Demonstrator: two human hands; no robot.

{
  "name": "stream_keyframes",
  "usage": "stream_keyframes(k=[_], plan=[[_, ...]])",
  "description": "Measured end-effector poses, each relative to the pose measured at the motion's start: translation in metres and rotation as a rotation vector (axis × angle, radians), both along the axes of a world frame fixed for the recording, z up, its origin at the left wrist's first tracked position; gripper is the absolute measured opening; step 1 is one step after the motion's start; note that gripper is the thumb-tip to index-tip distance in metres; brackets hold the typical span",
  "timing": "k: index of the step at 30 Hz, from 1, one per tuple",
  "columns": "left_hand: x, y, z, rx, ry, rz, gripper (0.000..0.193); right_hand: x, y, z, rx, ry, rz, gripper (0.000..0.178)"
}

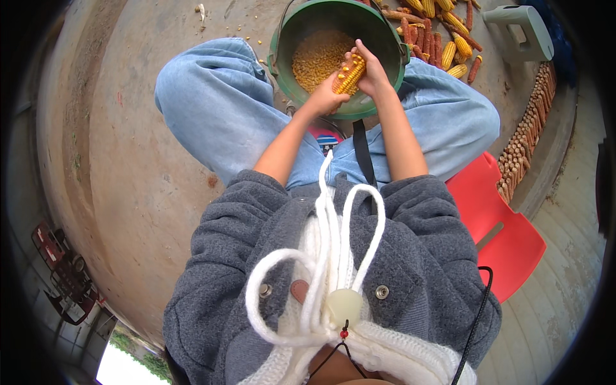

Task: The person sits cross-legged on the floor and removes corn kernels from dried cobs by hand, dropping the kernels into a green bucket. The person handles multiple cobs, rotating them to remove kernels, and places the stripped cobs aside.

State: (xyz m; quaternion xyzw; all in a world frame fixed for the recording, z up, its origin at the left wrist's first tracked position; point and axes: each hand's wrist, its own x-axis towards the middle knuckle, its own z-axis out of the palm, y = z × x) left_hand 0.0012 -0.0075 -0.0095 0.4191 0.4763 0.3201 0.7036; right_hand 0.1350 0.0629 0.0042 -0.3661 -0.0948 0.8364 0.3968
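Note:
Both my hands grip an ear of corn (350,75) over a green bucket (282,48) that stands between my knees. My left hand (326,97) closes around its lower end. Along its upper right side, my right hand (373,72) presses with the thumb up near the tip. Part of the ear is bare of kernels on the side toward the left, while yellow rows remain on the right. Loose yellow kernels (314,61) cover part of the bucket's bottom. My fingers hide some of the ear.
Corn ears (447,55) and reddish bare cobs (428,35) lie piled beyond my right knee. Farther right are a grey-green plastic container (523,32) and a long stack of cobs (527,131). A red plastic chair (497,224) is at my right side. Scattered kernels dot the concrete floor (141,128).

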Motion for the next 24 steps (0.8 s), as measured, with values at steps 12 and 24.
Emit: stream_keyframes(k=[12,24], plan=[[-0.003,0.004,0.008,-0.119,-0.065,-0.027,0.043,-0.008,-0.005,-0.002,0.129,-0.185,-0.067,0.027],[-0.001,0.004,0.004,-0.13,-0.008,0.005,0.037,-0.015,-0.007,-0.017,0.216,-0.336,-0.137,0.03]])
